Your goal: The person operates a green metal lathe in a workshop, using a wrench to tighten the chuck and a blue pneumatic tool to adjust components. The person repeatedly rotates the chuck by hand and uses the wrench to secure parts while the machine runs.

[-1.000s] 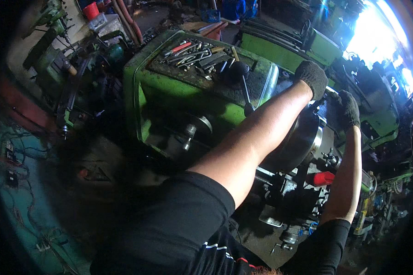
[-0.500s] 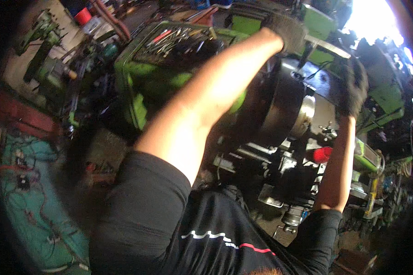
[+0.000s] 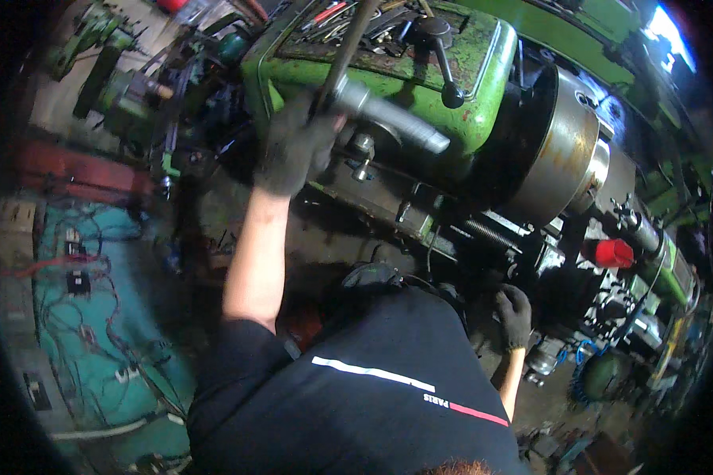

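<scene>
My left hand (image 3: 293, 150), in a dark glove, is shut on a T-shaped metal key (image 3: 388, 119). The key's dark rod runs up past the hand and its silver cylinder points right, in front of the green lathe headstock (image 3: 483, 63). My right hand (image 3: 515, 317), also gloved, is low at my side against the dark front of the machine, below the big steel chuck (image 3: 562, 150). Its fingers look curled; whether they grip anything is hidden.
Loose wrenches lie on top of the headstock (image 3: 348, 16), and a black lever (image 3: 444, 63) sticks out of it. A red knob (image 3: 614, 253) sits right of the chuck. A teal panel with tangled wires (image 3: 79, 317) and a red beam (image 3: 79, 170) are on the left.
My left hand has come off the top of the chuck and swung left, now gripping the key by the headstock. My right hand has dropped from the chuck to my side.
</scene>
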### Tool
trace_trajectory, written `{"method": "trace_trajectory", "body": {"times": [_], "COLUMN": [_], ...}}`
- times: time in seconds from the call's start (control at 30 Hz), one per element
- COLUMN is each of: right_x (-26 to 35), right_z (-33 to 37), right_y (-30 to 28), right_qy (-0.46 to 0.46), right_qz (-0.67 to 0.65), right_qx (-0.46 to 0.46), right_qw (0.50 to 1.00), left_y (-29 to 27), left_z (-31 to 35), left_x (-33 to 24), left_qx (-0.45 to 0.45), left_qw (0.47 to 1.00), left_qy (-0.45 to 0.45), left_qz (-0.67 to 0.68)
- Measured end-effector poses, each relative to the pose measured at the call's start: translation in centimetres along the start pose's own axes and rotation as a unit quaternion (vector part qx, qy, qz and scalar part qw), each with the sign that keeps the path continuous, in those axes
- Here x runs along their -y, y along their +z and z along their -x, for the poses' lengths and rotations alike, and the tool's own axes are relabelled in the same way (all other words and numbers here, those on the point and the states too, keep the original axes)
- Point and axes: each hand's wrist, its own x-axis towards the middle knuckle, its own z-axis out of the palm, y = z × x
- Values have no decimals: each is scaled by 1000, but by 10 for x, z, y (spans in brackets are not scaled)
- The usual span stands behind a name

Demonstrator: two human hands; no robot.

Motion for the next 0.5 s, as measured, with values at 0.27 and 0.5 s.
{"method": "trace_trajectory", "body": {"times": [0.27,0.5], "right_x": [11,87], "right_z": [-141,-218], "right_y": [192,308], "right_qy": [89,193], "right_qz": [36,297], "right_qx": [63,30], "right_qw": [993,935], "left_y": [-103,-173], "left_z": [77,123], "left_x": [131,151], "left_qx": [-9,-101], "left_qw": [992,991], "left_qy": [-94,-88], "left_qz": [81,24]}}
